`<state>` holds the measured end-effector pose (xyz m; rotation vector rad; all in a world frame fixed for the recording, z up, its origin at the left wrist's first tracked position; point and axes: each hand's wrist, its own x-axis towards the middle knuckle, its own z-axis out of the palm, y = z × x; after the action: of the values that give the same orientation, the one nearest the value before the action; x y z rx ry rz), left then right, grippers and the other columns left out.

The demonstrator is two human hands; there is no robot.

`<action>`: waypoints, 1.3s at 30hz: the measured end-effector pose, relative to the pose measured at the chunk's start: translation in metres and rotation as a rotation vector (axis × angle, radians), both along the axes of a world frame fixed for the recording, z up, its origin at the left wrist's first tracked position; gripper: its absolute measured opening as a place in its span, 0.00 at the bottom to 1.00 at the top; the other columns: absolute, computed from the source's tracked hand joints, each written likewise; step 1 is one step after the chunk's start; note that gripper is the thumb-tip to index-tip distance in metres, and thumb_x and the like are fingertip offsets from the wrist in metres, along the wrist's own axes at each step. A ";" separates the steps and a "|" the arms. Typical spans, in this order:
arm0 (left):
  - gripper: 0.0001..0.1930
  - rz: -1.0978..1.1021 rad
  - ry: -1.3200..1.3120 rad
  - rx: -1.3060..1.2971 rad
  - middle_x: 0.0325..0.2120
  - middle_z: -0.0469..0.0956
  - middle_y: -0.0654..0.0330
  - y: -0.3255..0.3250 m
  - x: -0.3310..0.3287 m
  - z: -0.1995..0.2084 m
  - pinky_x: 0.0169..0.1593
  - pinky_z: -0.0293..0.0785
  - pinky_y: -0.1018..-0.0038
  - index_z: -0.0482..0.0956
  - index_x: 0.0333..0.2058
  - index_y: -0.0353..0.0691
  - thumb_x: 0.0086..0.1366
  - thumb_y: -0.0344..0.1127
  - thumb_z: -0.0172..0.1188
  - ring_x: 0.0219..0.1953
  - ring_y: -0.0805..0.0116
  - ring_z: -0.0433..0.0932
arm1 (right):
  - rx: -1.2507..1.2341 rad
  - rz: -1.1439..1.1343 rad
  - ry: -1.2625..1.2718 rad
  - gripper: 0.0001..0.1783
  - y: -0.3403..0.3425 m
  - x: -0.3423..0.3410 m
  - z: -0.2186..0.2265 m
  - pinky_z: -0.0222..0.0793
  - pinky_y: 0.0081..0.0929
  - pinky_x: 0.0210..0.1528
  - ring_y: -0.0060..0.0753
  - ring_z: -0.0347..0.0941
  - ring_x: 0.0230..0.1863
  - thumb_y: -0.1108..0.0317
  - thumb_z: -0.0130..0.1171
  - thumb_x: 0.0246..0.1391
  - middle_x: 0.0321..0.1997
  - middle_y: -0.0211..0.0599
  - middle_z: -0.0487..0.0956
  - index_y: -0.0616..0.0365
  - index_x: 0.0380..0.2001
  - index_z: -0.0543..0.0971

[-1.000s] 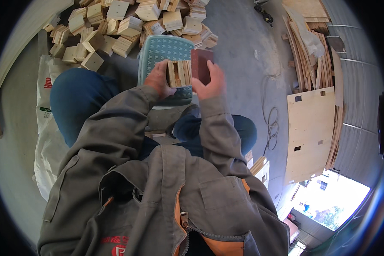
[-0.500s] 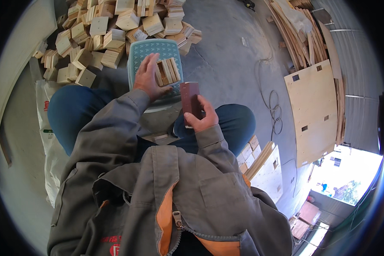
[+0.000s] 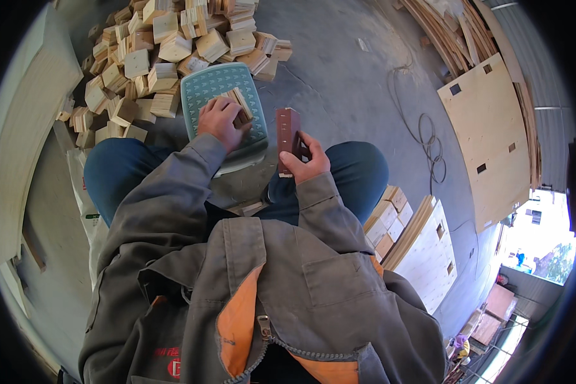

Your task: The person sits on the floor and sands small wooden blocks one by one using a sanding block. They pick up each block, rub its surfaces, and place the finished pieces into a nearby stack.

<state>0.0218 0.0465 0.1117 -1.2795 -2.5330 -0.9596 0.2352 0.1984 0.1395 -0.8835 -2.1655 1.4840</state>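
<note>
I see the left hand (image 3: pixel 219 125) gripping a plywood block (image 3: pixel 242 104), seemingly steadying it on the teal stool (image 3: pixel 201 83) beneath; right hand (image 3: pixel 310 164) clasps a maroon block (image 3: pixel 288 131).

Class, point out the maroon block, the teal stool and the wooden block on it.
Maroon block (image 3: pixel 286 139), head view: long narrow face.
Teal stool (image 3: pixel 210 82), head view: patterned top.
Wooden block (image 3: pixel 242 104), head view: layered side.

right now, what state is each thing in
Left hand: curled over the wooden block
Right hand: gripping the brown block
Wooden block: resting on the teal stool, partly hidden
Brown block: held apart from the wooden block
Teal stool: upright
Block pile: heaped loosely
Cable: loosely coiled
Jacket zip: partly undone
</note>
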 end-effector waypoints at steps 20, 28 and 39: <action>0.09 -0.037 0.025 0.010 0.43 0.82 0.61 0.003 0.001 0.002 0.55 0.72 0.55 0.87 0.35 0.44 0.58 0.39 0.74 0.52 0.49 0.77 | -0.060 0.023 0.007 0.42 0.003 -0.003 -0.002 0.75 0.38 0.63 0.42 0.79 0.60 0.61 0.77 0.48 0.60 0.51 0.80 0.64 0.65 0.73; 0.05 -0.055 0.015 -0.020 0.41 0.82 0.62 0.005 0.004 0.005 0.53 0.72 0.56 0.86 0.34 0.45 0.59 0.35 0.70 0.50 0.51 0.78 | -0.036 0.046 -0.043 0.43 0.003 -0.004 -0.002 0.74 0.37 0.64 0.43 0.78 0.61 0.61 0.78 0.48 0.61 0.51 0.80 0.65 0.65 0.73; 0.04 -0.063 -0.035 -0.180 0.41 0.80 0.51 0.019 -0.003 0.007 0.58 0.71 0.53 0.82 0.34 0.40 0.65 0.34 0.63 0.50 0.45 0.77 | 0.017 0.089 -0.088 0.43 0.002 -0.005 -0.004 0.75 0.38 0.64 0.45 0.79 0.61 0.61 0.77 0.47 0.61 0.53 0.80 0.64 0.65 0.73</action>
<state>0.0188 0.0651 0.1188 -1.4104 -2.6730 -0.7870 0.2299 0.2007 0.1358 -0.8722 -2.3051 1.4914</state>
